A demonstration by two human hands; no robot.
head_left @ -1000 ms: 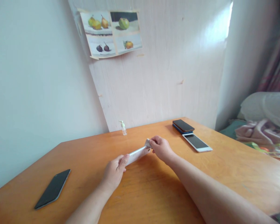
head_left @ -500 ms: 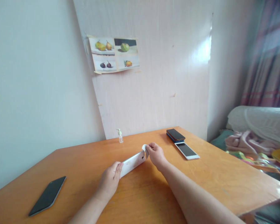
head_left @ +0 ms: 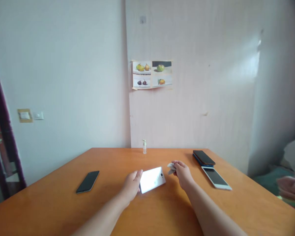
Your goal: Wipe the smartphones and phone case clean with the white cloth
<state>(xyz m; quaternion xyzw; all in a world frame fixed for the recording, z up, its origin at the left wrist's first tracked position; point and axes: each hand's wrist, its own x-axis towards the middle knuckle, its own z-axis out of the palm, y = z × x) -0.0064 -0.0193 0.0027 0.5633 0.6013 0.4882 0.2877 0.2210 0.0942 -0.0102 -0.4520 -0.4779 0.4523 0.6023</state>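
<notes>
A white phone (head_left: 152,179) lies back-up in the middle of the orange wooden table (head_left: 64,209), its camera lens toward the right end. My left hand (head_left: 132,184) grips the phone's left end with curled fingers. My right hand (head_left: 182,172) is just right of the phone, off its surface, and pinches a small white wipe (head_left: 171,168) between its fingertips.
A black phone (head_left: 88,181) lies at the left of the table. At the right lie a white phone (head_left: 216,177) and a dark phone (head_left: 203,157) stacked on a blue one. A small pump bottle (head_left: 144,146) stands by the wall. Bedding (head_left: 291,185) shows at far right.
The view has lifted and swung left. The white phone now lies flatter with its back showing. My right hand with the wipe has drawn off the phone's end to its right.
</notes>
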